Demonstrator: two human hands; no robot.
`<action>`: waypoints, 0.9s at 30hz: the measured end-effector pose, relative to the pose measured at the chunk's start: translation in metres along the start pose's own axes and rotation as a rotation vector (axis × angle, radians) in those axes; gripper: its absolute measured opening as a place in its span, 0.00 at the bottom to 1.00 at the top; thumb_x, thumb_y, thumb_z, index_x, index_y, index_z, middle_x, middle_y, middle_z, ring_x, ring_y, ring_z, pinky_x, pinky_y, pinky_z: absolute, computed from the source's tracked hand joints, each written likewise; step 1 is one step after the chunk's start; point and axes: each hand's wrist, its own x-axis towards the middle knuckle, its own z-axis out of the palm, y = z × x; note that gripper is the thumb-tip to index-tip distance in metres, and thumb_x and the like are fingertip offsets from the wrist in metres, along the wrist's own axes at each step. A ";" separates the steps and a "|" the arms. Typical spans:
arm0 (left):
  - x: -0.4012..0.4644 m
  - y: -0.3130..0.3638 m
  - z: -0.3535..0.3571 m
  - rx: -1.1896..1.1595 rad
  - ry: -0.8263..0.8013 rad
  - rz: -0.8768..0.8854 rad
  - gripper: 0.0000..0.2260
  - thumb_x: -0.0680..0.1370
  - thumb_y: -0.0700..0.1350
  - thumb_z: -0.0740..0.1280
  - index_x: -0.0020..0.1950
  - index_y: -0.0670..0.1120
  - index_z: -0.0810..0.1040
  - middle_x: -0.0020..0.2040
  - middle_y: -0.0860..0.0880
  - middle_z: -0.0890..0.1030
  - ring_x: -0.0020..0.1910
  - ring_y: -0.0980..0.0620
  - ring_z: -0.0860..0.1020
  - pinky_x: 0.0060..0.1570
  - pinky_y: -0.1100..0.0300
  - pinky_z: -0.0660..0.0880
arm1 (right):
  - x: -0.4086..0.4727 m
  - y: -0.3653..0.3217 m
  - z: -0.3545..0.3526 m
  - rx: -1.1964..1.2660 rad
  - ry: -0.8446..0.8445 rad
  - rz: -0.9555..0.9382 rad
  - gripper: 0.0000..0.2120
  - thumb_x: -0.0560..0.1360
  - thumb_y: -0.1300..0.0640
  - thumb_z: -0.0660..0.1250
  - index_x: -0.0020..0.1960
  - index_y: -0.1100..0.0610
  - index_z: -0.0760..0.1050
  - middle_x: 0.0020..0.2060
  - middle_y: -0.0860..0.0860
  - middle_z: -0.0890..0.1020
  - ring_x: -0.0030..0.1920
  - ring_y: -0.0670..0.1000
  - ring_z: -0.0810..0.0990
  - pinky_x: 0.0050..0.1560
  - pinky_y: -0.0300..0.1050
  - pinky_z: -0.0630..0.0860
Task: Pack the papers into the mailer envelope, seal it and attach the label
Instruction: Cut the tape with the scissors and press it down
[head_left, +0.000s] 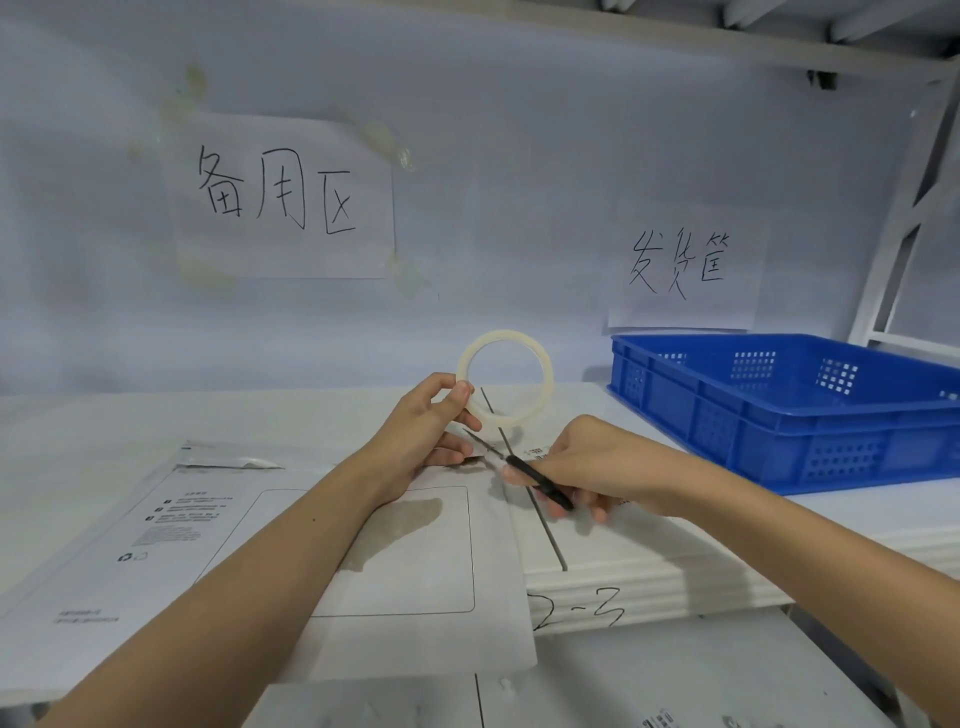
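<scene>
A white mailer envelope (218, 525) lies flat on the table, printed side up, with its folded flap at the far left end. My left hand (426, 436) holds a whitish tape roll (505, 378) upright above the envelope's far right corner. A short strip of tape runs from the roll down toward the envelope. My right hand (597, 467) grips black-handled scissors (540, 480), blades pointing left at the tape strip. A small printed label (535, 451) lies on the table, partly hidden behind my right hand.
A blue plastic crate (779, 410) stands at the right rear of the table (104, 426). Two handwritten paper signs (283, 197) hang on the back wall. A stack of white boards marked "2-3" (649, 577) lies under my right forearm.
</scene>
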 end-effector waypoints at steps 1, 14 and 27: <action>0.000 0.000 0.000 -0.011 0.009 -0.001 0.10 0.81 0.53 0.63 0.57 0.48 0.75 0.42 0.47 0.80 0.28 0.50 0.77 0.31 0.61 0.77 | -0.004 0.001 -0.003 -0.022 -0.008 0.023 0.23 0.70 0.39 0.72 0.26 0.55 0.79 0.28 0.52 0.81 0.25 0.50 0.70 0.24 0.35 0.69; 0.001 0.000 0.005 0.019 -0.015 -0.005 0.10 0.82 0.51 0.61 0.56 0.46 0.73 0.42 0.45 0.79 0.35 0.48 0.83 0.37 0.62 0.80 | 0.001 0.038 -0.061 -0.723 0.268 0.204 0.15 0.78 0.54 0.66 0.36 0.58 0.66 0.30 0.53 0.77 0.26 0.49 0.79 0.29 0.43 0.69; 0.006 -0.005 0.009 0.224 -0.041 0.009 0.09 0.84 0.55 0.52 0.55 0.51 0.66 0.48 0.45 0.76 0.46 0.43 0.85 0.51 0.54 0.80 | 0.034 0.037 -0.038 -0.974 0.400 0.155 0.06 0.77 0.70 0.57 0.46 0.60 0.68 0.34 0.52 0.64 0.40 0.55 0.71 0.30 0.42 0.65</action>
